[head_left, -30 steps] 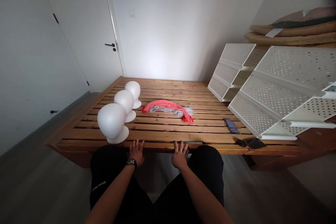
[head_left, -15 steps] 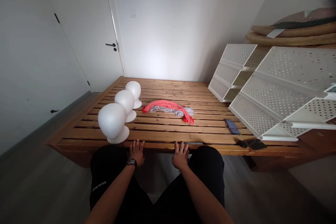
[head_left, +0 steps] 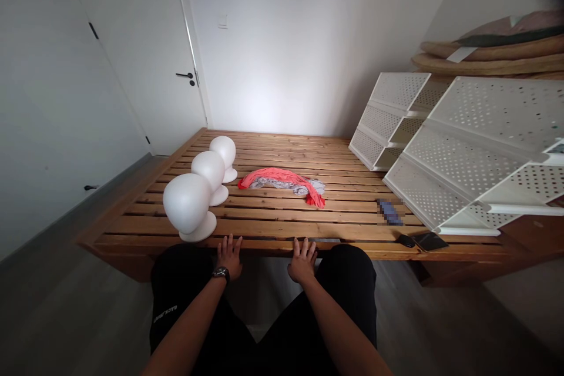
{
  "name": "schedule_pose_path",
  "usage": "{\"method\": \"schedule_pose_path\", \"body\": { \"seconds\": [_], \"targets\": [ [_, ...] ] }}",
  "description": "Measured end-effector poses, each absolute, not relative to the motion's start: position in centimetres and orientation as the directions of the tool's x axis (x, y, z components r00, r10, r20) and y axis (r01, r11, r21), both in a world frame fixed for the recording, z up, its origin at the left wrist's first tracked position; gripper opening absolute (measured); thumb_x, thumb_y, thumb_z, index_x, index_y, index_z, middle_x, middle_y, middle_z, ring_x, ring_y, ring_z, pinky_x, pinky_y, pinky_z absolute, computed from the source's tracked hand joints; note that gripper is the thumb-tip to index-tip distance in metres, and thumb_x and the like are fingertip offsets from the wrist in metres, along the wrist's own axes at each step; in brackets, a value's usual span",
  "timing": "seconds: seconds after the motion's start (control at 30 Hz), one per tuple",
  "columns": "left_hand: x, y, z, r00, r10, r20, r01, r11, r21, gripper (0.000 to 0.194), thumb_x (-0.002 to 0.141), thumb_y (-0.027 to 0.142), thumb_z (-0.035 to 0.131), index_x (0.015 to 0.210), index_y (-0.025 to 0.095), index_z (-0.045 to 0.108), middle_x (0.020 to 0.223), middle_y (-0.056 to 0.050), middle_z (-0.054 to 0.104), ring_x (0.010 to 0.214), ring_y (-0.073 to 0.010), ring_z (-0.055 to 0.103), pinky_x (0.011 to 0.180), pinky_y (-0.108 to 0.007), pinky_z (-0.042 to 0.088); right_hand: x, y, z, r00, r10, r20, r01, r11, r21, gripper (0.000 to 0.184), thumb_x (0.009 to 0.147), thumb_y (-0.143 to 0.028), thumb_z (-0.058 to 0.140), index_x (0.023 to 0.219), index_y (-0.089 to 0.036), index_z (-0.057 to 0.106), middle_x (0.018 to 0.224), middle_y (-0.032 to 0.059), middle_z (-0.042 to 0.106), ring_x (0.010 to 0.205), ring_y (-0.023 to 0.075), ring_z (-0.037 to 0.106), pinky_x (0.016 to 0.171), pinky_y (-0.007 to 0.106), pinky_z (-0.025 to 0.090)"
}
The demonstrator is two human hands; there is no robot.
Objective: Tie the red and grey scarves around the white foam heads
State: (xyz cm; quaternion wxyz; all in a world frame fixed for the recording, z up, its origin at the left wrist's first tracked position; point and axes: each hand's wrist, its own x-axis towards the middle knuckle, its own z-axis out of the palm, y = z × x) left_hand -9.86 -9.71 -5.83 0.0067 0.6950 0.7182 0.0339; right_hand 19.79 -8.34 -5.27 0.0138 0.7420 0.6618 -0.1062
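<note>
My left hand (head_left: 229,255), with a watch on the wrist, lies open with fingers spread at the near edge of a slatted wooden platform (head_left: 273,220). My right hand (head_left: 302,259) rests open the same way a little to its right. Neither holds anything. Three white foam mannequin heads stand in a row on the left: the nearest head (head_left: 188,205), a middle head (head_left: 211,175) and the far head (head_left: 224,155). A red and grey scarf (head_left: 284,183) lies crumpled in the middle of the platform, beyond both hands.
White perforated shelf units (head_left: 467,153) lie tilted on the right side of the platform. A small blurred object (head_left: 389,211) and a dark phone (head_left: 427,241) sit near the front right edge. A white door (head_left: 145,53) is at the back left. My black-clad knees are below.
</note>
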Motion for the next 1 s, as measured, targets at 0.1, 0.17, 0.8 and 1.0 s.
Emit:
{"method": "schedule_pose_path", "body": {
  "seconds": [0.1,0.17,0.8,1.0],
  "targets": [
    [-9.84,-9.7,-5.91,-0.033,0.998,0.048,0.998,0.03,0.053,0.1,0.071,0.026,0.071,0.161,0.023,0.026,0.17,-0.016,0.011,0.157,-0.0378,0.004,0.125,-0.054,0.001,19.77,-8.36,-5.14,0.102,0.98,-0.169,0.983,-0.125,-0.134,0.103,0.076,-0.032,0.065,0.162,-0.026,0.008,0.169,0.0159,-0.007,0.151,0.0477,-0.015,0.118,0.058,-0.005],
    [-9.82,-9.69,-5.9,-0.036,0.998,0.042,0.998,0.034,0.054,0.101,0.071,0.025,0.071,0.161,0.023,0.026,0.17,-0.016,0.01,0.157,-0.038,0.004,0.125,-0.054,0.002,19.73,-8.38,-5.04,0.104,0.98,-0.171,0.983,-0.128,-0.132,0.103,0.076,-0.033,0.064,0.162,-0.026,0.008,0.169,0.0156,-0.006,0.151,0.0475,-0.015,0.118,0.058,-0.005],
    [-9.83,-9.7,-5.97,-0.038,0.998,0.045,0.999,0.036,0.037,0.101,0.07,0.026,0.071,0.161,0.024,0.026,0.17,-0.016,0.01,0.157,-0.0371,0.004,0.125,-0.054,0.002,19.76,-8.41,-5.08,0.114,0.979,-0.172,0.983,-0.136,-0.121,0.103,0.077,-0.036,0.066,0.162,-0.027,0.008,0.17,0.0148,-0.007,0.152,0.0462,-0.013,0.118,0.058,-0.003],
    [-9.83,-9.67,-5.98,-0.036,0.999,0.035,0.998,0.034,0.054,0.102,0.07,0.027,0.073,0.161,0.023,0.026,0.17,-0.017,0.009,0.157,-0.0383,0.003,0.124,-0.054,0.001,19.74,-8.37,-4.99,0.104,0.978,-0.18,0.986,-0.125,-0.11,0.107,0.077,-0.041,0.068,0.163,-0.026,0.006,0.169,0.0156,-0.007,0.151,0.0476,-0.014,0.118,0.06,-0.003]
  ]
}}
